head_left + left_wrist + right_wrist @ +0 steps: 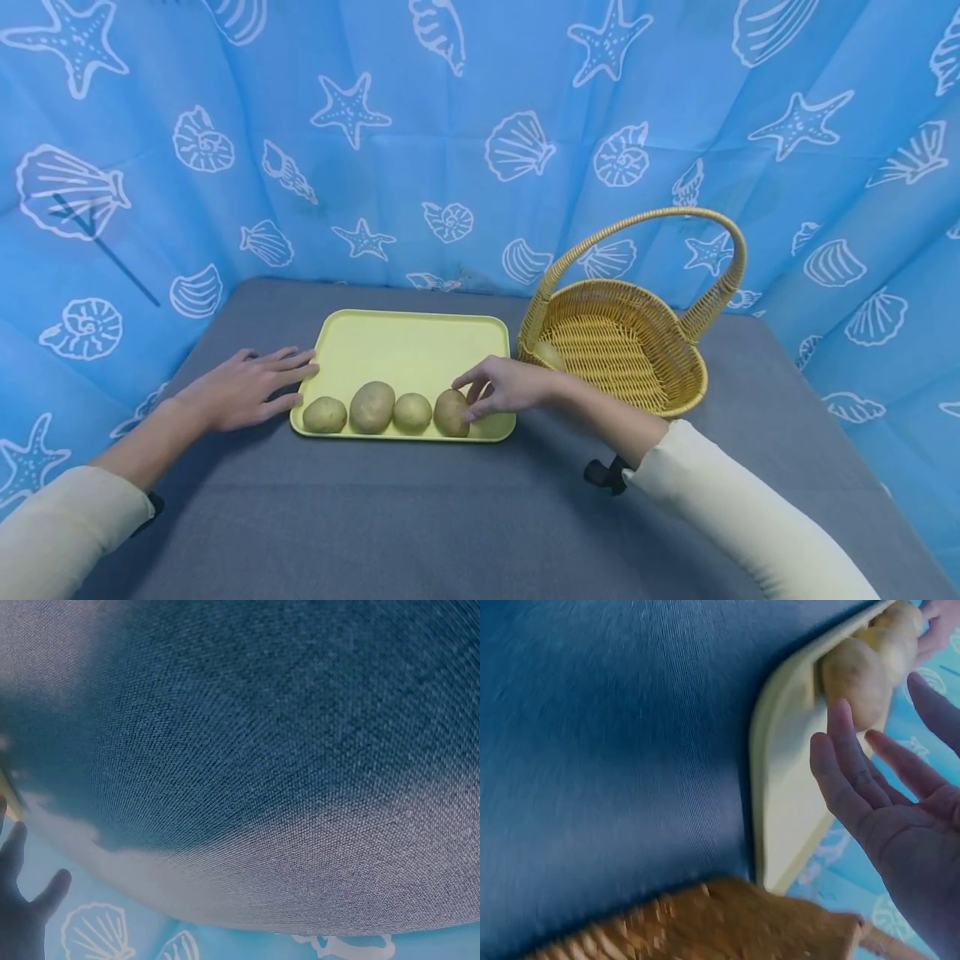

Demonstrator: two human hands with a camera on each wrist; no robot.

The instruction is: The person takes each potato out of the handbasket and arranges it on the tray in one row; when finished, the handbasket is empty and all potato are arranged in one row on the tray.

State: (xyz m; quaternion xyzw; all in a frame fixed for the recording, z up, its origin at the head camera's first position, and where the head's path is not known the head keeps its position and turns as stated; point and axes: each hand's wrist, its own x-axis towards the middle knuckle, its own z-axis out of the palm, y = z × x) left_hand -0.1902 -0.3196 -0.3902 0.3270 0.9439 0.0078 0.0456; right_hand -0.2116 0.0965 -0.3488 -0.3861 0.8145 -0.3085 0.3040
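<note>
Four potatoes would be too exact a tally, so several potatoes stand in a row along the near side of a pale yellow tray. At the tray's left rim my left hand lies with its fingers spread. My right hand reaches over the tray's right end, thumb and fingertips right at the rightmost potato. In the right wrist view, the right hand's fingers are spread and loosely bent beside that potato, not closed round it.
A wicker basket with a tall arched handle stands right of the tray, a pale potato inside at its left. Grey cloth covers the table. Behind hangs a blue curtain printed with shells and starfish.
</note>
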